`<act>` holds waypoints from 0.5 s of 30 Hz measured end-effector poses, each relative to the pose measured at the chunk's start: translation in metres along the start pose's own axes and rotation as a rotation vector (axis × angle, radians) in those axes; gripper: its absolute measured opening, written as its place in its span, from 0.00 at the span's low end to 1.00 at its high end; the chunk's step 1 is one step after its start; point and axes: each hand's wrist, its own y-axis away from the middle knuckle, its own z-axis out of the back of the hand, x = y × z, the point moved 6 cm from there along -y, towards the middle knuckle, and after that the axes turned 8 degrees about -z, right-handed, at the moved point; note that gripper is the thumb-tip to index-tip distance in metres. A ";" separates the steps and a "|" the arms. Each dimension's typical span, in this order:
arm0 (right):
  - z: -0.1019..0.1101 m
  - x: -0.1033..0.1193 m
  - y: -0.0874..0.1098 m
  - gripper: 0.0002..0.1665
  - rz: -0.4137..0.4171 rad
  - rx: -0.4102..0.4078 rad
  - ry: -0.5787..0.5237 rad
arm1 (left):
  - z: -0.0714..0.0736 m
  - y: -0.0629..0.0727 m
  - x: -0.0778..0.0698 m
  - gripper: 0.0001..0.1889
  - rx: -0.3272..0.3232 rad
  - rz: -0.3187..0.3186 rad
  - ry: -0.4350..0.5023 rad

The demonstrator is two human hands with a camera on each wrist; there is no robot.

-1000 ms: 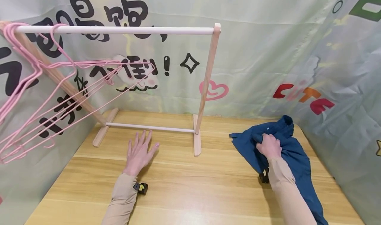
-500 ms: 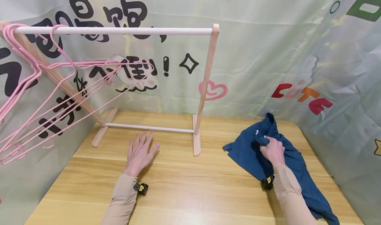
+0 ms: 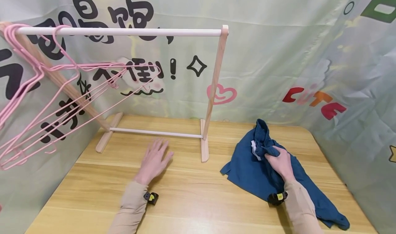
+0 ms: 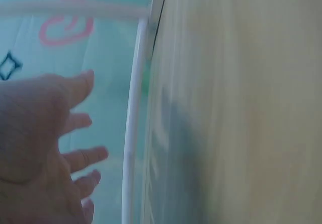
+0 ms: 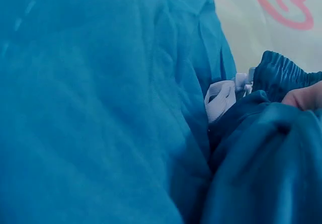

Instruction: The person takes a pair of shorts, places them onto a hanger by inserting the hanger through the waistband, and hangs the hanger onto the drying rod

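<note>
A dark blue garment (image 3: 247,168) lies bunched on the right of the table, its long end trailing toward the front right. My right hand (image 3: 282,162) grips a gathered fold of it near the top. In the right wrist view, a ribbed elastic edge (image 5: 282,73) shows beside the fingers, along with a white strip with plastic bits (image 5: 221,98); most of that hand is hidden by cloth. My left hand (image 3: 153,162) holds nothing, fingers spread, over the table in front of the rack's lower bar (image 3: 154,133).
A wooden rack with a white top rail (image 3: 139,31) stands at the back left. Several pink hangers (image 3: 77,67) hang from its left end and jut forward. Printed cloth walls (image 3: 272,55) enclose the wooden table (image 3: 191,199).
My right hand has pulled the garment leftward and toward me, exposing the white strip. The left hand has shifted slightly to the right.
</note>
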 end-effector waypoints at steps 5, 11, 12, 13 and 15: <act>-0.009 0.004 0.008 0.21 -0.064 0.119 -0.076 | -0.022 -0.009 -0.058 0.27 0.019 -0.247 0.088; -0.015 0.007 0.010 0.11 -0.065 0.151 -0.092 | -0.059 -0.025 -0.132 0.26 0.198 -0.427 0.084; -0.015 0.007 0.010 0.10 -0.067 0.156 -0.097 | -0.064 -0.028 -0.142 0.26 0.231 -0.445 0.075; -0.016 0.007 0.011 0.11 -0.068 0.161 -0.097 | -0.068 -0.032 -0.151 0.26 0.263 -0.459 0.069; -0.018 0.007 0.012 0.12 -0.072 0.176 -0.108 | -0.076 -0.039 -0.165 0.27 0.303 -0.487 0.054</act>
